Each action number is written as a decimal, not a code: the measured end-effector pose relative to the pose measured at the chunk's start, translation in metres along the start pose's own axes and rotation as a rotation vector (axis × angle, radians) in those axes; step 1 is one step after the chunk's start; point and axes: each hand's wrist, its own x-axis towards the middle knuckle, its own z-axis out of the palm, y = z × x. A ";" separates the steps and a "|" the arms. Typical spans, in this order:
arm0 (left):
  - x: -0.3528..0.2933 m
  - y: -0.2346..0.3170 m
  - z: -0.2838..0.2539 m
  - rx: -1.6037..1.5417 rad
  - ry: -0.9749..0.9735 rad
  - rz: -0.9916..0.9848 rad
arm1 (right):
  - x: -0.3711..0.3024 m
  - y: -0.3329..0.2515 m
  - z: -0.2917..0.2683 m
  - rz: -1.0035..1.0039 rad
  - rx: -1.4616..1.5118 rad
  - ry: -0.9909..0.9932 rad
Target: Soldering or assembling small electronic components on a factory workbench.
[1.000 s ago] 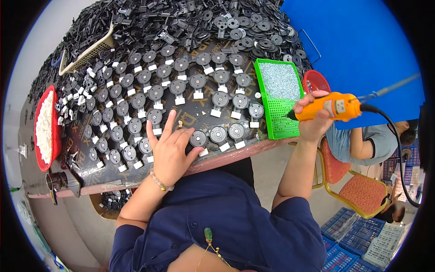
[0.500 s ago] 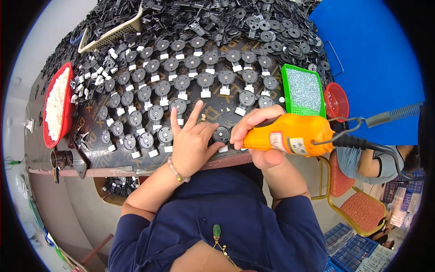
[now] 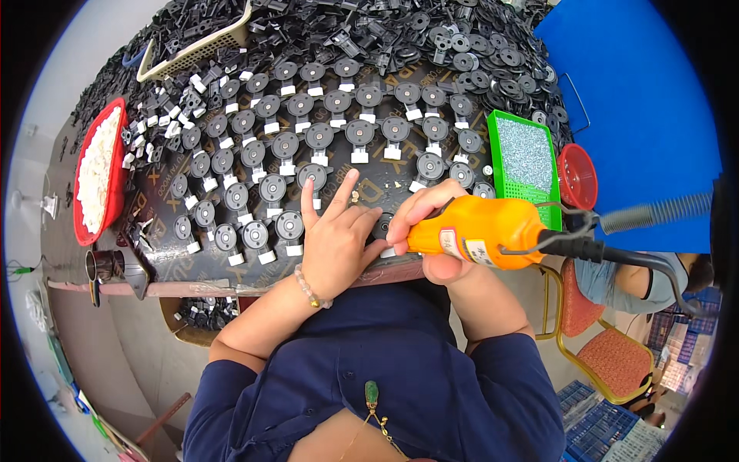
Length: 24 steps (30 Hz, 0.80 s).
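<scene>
My right hand (image 3: 426,225) is wrapped round an orange electric screwdriver (image 3: 479,229), which lies slanted with its tip end toward the table. Its tip is hidden behind my fingers. Under it, near the table edge, sits a black round part with a white block (image 3: 383,225), partly covered by my hands. The thumb and forefinger of my left hand (image 3: 339,237) pinch this part from its left side. The other left fingers spread forward over the table. Rows of similar black round parts with white blocks (image 3: 359,135) lie beyond and to the left.
A green tray (image 3: 531,196) of small metal pieces and a red bowl (image 3: 576,177) stand at right. At left is a red basket (image 3: 117,185) of white pieces. Heaped black parts (image 3: 339,38) fill the back. A coiled spring (image 3: 654,212) and cable (image 3: 639,260) trail from the screwdriver.
The screwdriver's rear end has moved slightly left and down, and the spring has swung with it. The whole view has shifted a little. Both hands stay at the same part.
</scene>
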 end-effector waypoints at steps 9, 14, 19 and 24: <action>0.000 0.002 -0.001 -0.034 -0.012 0.010 | 0.007 -0.018 -0.021 -0.083 0.132 0.023; 0.000 0.004 -0.004 -0.027 -0.012 0.004 | -0.002 -0.075 -0.090 -0.274 -0.375 0.333; 0.004 0.008 -0.003 -0.020 -0.050 -0.002 | -0.026 -0.075 -0.160 -0.278 -0.537 0.565; 0.005 0.010 -0.005 0.001 -0.065 -0.018 | -0.038 -0.070 -0.168 -0.297 -0.498 0.598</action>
